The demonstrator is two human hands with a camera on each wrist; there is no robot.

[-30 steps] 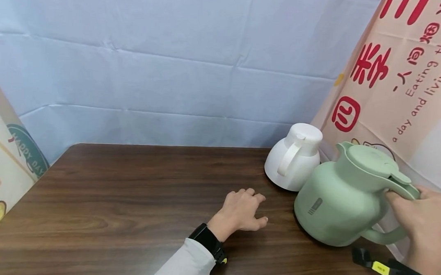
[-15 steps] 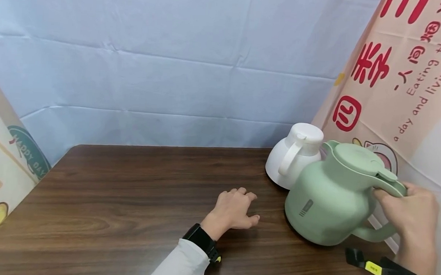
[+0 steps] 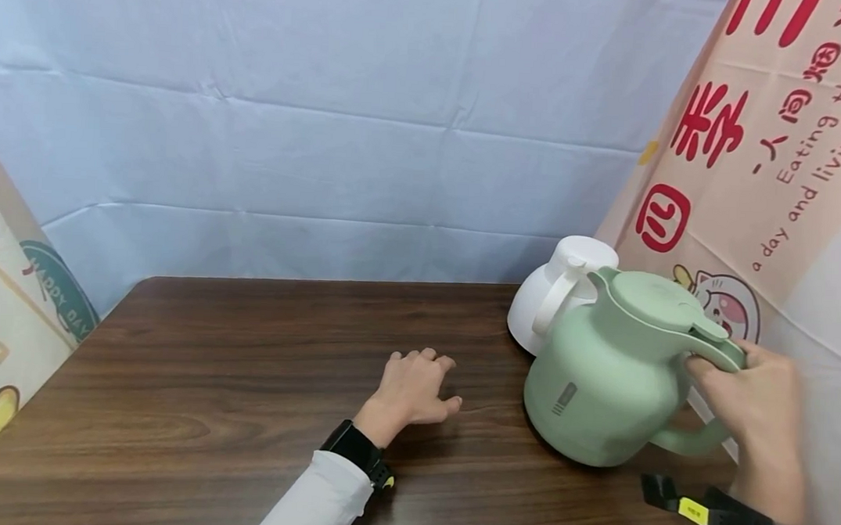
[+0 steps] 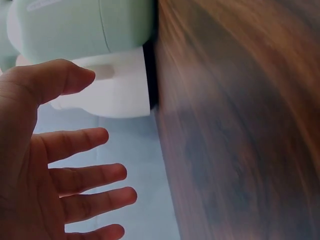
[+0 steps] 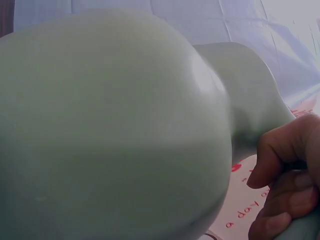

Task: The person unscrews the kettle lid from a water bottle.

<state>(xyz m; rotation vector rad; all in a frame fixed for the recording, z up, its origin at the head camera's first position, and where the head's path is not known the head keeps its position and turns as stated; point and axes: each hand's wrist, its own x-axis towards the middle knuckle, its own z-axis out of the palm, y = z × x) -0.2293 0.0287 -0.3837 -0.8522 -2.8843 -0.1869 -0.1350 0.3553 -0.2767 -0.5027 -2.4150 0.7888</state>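
Note:
My right hand (image 3: 760, 395) grips the handle of a light green lidded thermos jug (image 3: 598, 388), its spout facing left and away. In the right wrist view the jug's round body (image 5: 115, 125) fills most of the picture, and the curled fingers (image 5: 285, 205) wrap the handle. Left of the jug, my left hand (image 3: 411, 391) hovers over the table with spread fingers, touching nothing. The left wrist view shows that hand (image 4: 65, 165) with its palm in sight. Behind the jug stands a white jug (image 3: 553, 300), partly hidden by the green one.
The dark wood-grain table (image 3: 246, 380) runs back to a pale blue cloth (image 3: 292, 132). A printed pink cloth (image 3: 720, 189) with red lettering hangs at the right, close behind the jugs. Another printed cloth (image 3: 16, 315) hangs at the left edge.
The green jug has moved left in my right hand's grip and now covers more of the white jug. My left hand has also shifted left, its fingers still spread.

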